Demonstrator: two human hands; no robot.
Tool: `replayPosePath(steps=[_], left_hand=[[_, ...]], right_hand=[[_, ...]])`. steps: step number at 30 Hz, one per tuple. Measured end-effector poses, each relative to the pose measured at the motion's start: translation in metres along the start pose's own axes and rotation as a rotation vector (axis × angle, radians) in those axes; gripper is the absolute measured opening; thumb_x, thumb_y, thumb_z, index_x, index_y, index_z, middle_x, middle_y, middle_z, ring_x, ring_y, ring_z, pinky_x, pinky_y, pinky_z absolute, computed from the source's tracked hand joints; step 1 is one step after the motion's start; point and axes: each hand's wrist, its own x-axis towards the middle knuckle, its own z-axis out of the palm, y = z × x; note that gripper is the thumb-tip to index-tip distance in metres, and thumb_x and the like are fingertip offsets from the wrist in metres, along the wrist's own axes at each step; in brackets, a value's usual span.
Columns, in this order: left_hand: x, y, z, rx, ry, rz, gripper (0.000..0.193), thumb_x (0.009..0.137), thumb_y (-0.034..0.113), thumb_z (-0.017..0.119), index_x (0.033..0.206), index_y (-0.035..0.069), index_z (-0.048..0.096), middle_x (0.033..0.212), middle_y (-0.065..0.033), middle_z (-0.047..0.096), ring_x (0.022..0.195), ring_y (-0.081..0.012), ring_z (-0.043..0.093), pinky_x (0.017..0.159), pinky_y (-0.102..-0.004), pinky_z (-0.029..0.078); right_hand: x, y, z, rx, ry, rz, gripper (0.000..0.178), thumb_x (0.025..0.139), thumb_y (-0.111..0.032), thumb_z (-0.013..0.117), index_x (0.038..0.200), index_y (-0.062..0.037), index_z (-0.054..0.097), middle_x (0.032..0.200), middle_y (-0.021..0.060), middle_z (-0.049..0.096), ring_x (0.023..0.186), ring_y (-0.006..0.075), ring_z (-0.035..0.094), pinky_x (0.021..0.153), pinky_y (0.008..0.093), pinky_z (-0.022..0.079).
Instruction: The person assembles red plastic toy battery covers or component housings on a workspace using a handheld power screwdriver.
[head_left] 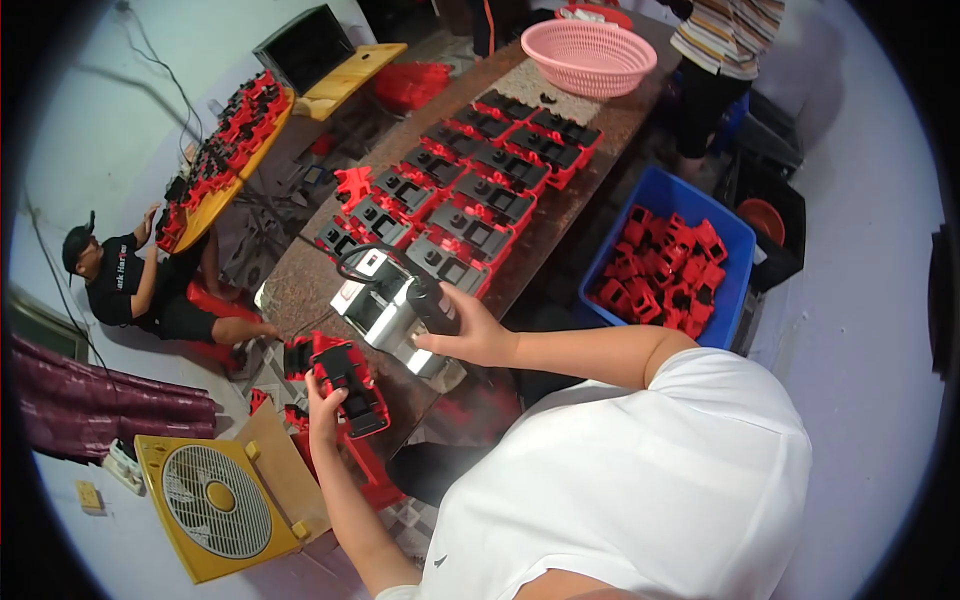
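My left hand (pixel 325 405) is closed on the edge of a red-and-black plastic assembly (pixel 352 385), held near the table's close end. In my right hand (pixel 478 328) is a black cylindrical tool (pixel 432 303), with fingers wrapped round it. Right beside that tool stands a silver-and-white metal device (pixel 372 292) with a black cable looping over it. I cannot tell whether the tool and the device are joined. Beyond them, rows of red-and-black assemblies (pixel 470 228) lie side by side on the brown table (pixel 310 285).
A pink basket (pixel 590 58) sits at the table's far end. On the right, a blue bin (pixel 655 180) holds red parts (pixel 660 265). A yellow box fan (pixel 215 500) stands at lower left. One person sits by a parts-covered yellow table (pixel 215 205); another stands far right.
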Motion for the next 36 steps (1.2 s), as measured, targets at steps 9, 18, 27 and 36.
replayPosePath(steps=[9, 18, 27, 36], left_hand=[[-0.060, 0.132, 0.096, -0.158, 0.477, 0.688, 0.091, 0.066, 0.004, 0.062, 0.146, 0.011, 0.019, 0.130, -0.0204, 0.047, 0.120, -0.0395, 0.050, 0.094, -0.0486, 0.050], [0.028, 0.130, 0.387, 0.466, -0.681, 0.814, 0.068, 0.069, 0.018, 0.076, 0.127, 0.001, 0.045, 0.118, -0.0205, 0.052, 0.112, -0.0374, 0.048, 0.095, -0.0425, 0.040], [0.005, 0.169, 0.199, 0.375, -1.134, 0.111, 0.032, 0.093, 0.015, 0.058, 0.120, -0.003, 0.059, 0.115, -0.0155, 0.064, 0.101, -0.0223, 0.063, 0.087, -0.0323, 0.050], [0.223, 0.091, -0.042, 1.355, 0.150, 0.043, 0.029, 0.081, 0.025, 0.059, 0.090, -0.002, 0.063, 0.088, -0.0191, 0.066, 0.084, -0.0323, 0.064, 0.077, -0.0408, 0.050]], right_hand=[[-0.030, 0.050, -0.008, -0.146, -0.126, 0.205, 0.060, 0.074, -0.033, 0.077, 0.116, 0.0009, 0.051, 0.096, 0.0137, 0.064, 0.087, 0.0234, 0.064, 0.080, 0.0346, 0.050], [-0.051, 0.078, -0.005, 0.248, -0.166, 0.780, 0.063, 0.078, -0.026, 0.076, 0.127, -0.0031, 0.045, 0.100, 0.0068, 0.055, 0.087, 0.0137, 0.049, 0.079, 0.0375, 0.043], [0.014, 0.008, -0.085, 0.305, 0.070, 0.389, 0.031, 0.081, -0.006, 0.065, 0.106, -0.0035, 0.048, 0.073, 0.0075, 0.057, 0.059, 0.0152, 0.058, 0.054, 0.0312, 0.050], [0.055, -0.022, -0.125, 0.612, 0.114, 0.113, 0.053, 0.082, -0.033, 0.072, 0.115, -0.0031, 0.043, 0.078, 0.0110, 0.055, 0.061, 0.0187, 0.059, 0.054, 0.0315, 0.052]])
